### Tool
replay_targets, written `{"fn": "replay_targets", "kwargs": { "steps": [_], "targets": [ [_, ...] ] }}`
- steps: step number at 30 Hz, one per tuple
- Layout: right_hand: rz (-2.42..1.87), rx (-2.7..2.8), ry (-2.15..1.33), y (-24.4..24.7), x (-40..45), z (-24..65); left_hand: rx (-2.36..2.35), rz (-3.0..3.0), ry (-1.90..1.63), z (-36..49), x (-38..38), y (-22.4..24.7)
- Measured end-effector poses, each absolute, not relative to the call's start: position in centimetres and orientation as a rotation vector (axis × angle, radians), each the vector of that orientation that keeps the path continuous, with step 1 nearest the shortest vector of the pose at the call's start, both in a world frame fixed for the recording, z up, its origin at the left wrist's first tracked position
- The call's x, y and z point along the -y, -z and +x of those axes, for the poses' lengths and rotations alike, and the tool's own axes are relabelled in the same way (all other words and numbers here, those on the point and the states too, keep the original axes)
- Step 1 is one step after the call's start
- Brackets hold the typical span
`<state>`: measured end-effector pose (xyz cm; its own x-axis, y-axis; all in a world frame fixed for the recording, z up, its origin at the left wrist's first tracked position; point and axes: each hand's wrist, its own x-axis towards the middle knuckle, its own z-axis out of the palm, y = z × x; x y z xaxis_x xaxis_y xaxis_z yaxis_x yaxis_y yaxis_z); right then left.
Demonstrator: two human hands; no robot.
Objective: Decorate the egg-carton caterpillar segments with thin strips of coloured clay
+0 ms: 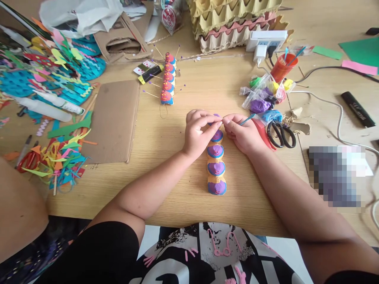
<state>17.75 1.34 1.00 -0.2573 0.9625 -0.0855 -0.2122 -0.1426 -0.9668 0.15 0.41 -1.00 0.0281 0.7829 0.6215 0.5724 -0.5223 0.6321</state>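
A caterpillar-like craft strip (216,169) lies lengthwise on the table before me, its egg-carton bumps covered in purple, blue and orange with small red smiles. Over its far end, the fingertips of my left hand (197,130) and my right hand (241,132) meet in a pinch. Whatever sits between the left fingertips is too small to make out. A thin blue modelling tool (248,119) sticks out of my closed right hand. Farther off stands a similar red and blue caterpillar (168,81) with purple-tipped sticks along its sides.
Bagged coloured clay (260,104), black-handled scissors (281,134) and an orange cup (282,68) are on the right. Egg trays (233,23) are stacked behind, by a power strip (266,39). Leftward lie a cardboard sheet (112,122) and paper scraps (63,157). Another person's arm (20,209) is at left.
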Motion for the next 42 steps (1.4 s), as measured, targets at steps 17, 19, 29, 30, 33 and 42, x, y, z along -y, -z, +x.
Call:
{"fn": "replay_targets", "kwargs": {
  "steps": [17,19,29,30,33,42],
  "targets": [
    [-0.978,1.146,-1.563,-0.73,-1.43,17.89,-1.351,2.019,-1.597,0.11,-0.46,1.08],
    [-0.964,1.139,-1.57,-0.82,-1.39,17.82,-1.342,2.014,-1.602,0.07,-0.46,1.1],
    [-0.903,1.098,-1.585,-1.24,-1.29,17.56,-1.331,1.971,-1.575,0.14,-0.41,1.21],
    [-0.908,1.093,-1.586,-1.13,-1.34,17.61,-1.332,1.971,-1.566,0.17,-0.4,1.2],
    [-0.935,1.091,-1.586,-0.84,-1.46,17.76,-1.345,1.976,-1.529,0.22,-0.35,1.14],
    [-0.925,1.084,-1.578,-1.19,-1.3,17.6,-1.359,1.99,-1.51,0.19,-0.15,0.79]
  ]
}}
